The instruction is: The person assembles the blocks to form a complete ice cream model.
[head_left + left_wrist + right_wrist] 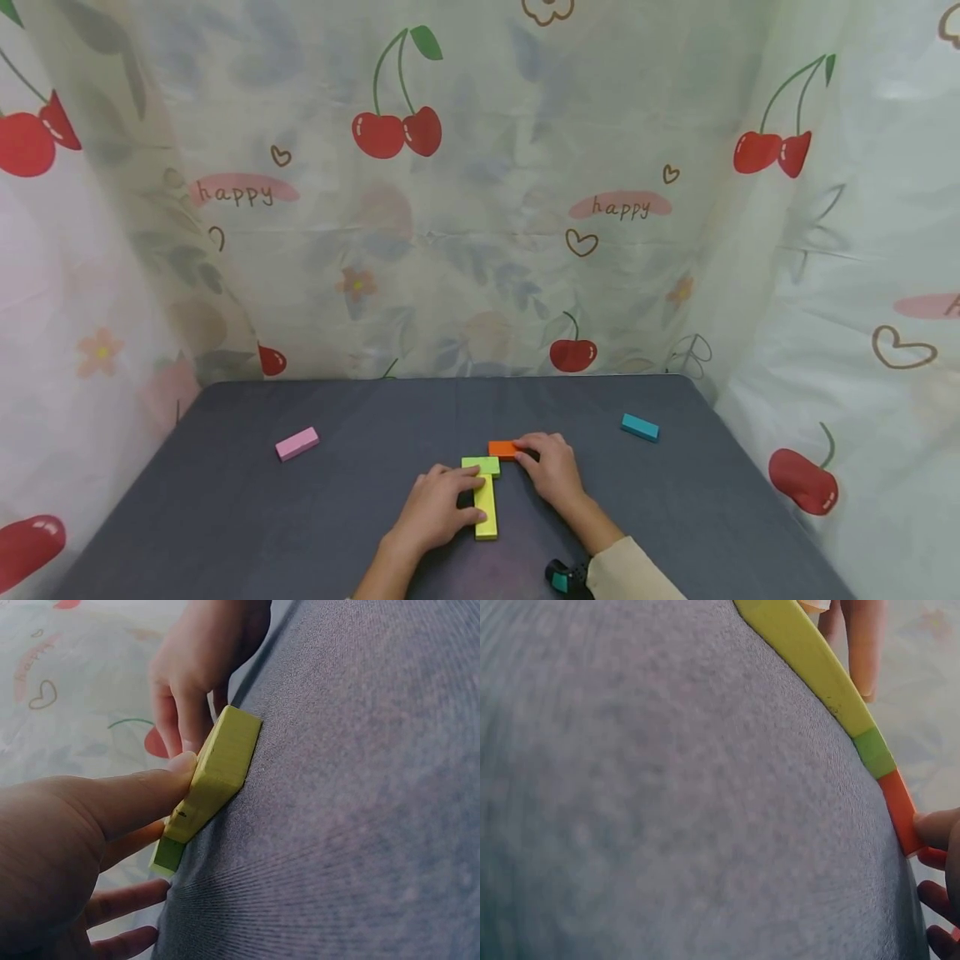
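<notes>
A yellow block (pixel 486 508) lies lengthwise on the dark table, its far end against a light green block (pixel 482 465) set crosswise. My left hand (pixel 438 510) rests along the yellow block's left side, thumb near its close end and fingers by the green block. In the left wrist view the thumb (pixel 150 791) touches the yellow block's edge and the other fingers are spread. An orange block (pixel 501 450) is at the green block's right end; the right wrist view shows them end to end. My right hand (pixel 553 471) pinches its right end with thumb and finger.
A pink block (pixel 297 444) lies at the table's far left and a blue block (pixel 640 427) at its far right. A black object with a teal face (pixel 559 581) is by the right sleeve. Printed curtains (pixel 480 200) surround the table's back and sides.
</notes>
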Tool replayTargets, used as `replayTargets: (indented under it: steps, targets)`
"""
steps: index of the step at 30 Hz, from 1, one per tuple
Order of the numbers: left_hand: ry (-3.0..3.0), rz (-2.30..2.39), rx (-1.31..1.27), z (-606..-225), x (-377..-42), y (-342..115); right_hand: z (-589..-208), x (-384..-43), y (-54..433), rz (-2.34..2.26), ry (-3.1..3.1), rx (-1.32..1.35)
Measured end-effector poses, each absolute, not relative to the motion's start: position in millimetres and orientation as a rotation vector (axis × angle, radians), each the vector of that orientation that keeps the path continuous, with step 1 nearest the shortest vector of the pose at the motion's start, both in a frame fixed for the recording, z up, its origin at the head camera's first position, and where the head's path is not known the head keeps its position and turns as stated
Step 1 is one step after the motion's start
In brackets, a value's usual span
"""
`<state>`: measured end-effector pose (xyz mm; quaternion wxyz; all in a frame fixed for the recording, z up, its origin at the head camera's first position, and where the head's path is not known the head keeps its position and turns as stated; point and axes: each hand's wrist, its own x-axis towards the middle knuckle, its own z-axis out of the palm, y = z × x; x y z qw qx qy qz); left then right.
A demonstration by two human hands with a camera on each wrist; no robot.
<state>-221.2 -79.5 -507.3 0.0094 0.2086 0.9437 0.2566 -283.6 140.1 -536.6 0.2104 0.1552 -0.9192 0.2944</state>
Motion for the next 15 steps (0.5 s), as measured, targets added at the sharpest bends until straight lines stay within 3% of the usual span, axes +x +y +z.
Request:
replayTargets:
  steps: [15]
  targets:
    - [2.932, 0.816, 0.641, -507, -222, -81, -532, -283, 128, 0.823, -2.594, 0.475]
